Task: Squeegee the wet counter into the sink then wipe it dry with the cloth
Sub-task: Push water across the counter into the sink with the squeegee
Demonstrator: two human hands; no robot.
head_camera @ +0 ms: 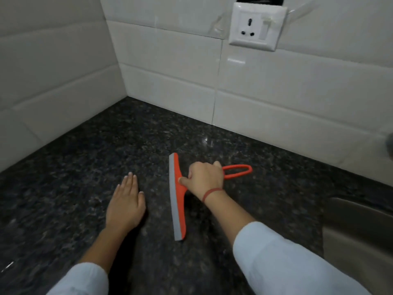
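An orange squeegee [178,201] with a grey rubber blade lies on the dark speckled granite counter [85,167]. Its blade runs near to far and its loop handle points right. My right hand [205,177] is shut on the handle just behind the blade, thumb pressing the orange head. My left hand [125,203] rests flat on the counter, fingers together, a short way left of the blade and holding nothing. The steel sink [359,226] shows at the right edge. No cloth is visible.
White tiled walls [276,103] meet in a corner at the far left of the counter. A white wall socket [256,26] sits high on the back wall. A blurred grey object [389,145] pokes in at the right edge.
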